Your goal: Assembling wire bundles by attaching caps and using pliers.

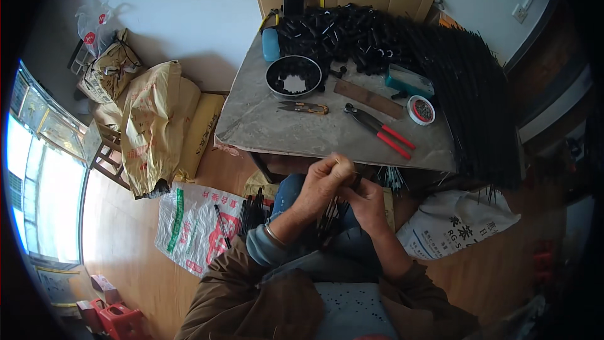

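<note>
In front of the table's near edge, above my lap, my hands meet. My left hand is closed, with its fingers curled in. My right hand is closed too, fingertips pressed close to the left hand. Whatever they pinch is too small and too hidden to name. Thin dark sticks lie below the hands on my lap. On the table, red-handled pliers are closest to my hands, with thread snips farther left. Behind them stand a metal bowl of small black pieces and a round tub of tiny metal parts.
A heap of black parts covers the grey table's back, beside a long bundle of black rods. A brown bar and teal box lie nearby. Sacks stand left; a white sack lies right.
</note>
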A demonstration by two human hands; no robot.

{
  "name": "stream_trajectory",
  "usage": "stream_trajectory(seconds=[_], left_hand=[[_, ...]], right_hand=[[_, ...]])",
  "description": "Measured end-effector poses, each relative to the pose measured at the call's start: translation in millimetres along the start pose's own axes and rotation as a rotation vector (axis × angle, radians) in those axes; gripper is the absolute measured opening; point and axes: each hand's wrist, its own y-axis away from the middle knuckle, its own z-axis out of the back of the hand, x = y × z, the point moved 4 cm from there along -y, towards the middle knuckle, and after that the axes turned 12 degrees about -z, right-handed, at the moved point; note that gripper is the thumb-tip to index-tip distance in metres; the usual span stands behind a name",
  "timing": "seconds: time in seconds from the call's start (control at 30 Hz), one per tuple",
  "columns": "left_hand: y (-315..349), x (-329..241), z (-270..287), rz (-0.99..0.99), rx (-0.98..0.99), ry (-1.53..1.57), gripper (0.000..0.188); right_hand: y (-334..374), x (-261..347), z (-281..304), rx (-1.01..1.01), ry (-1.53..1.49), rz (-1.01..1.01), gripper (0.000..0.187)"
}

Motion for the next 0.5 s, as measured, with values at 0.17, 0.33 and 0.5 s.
stream_trajectory(seconds=[0.17, 0.33, 0.5], left_hand=[[-105.1, -35.1, 66.6, -0.262, -0.065, -0.765, 0.021], [-202.5, -17.2, 121.9, -0.367, 0.082, -1.362, 0.015], [-215.7, -1.7, 128.7, -0.288, 0.262, -1.453, 0.017]], right_hand=[[-15.4, -8.7, -2.6, 0.146, -0.002, -0.126, 0.010], [-33.1, -11.9, -10.2, 0.264, -0.198, -0.254, 0.009], [-47.3, -0.5, -5.7, 0.247, -0.253, -0.239, 0.010]])
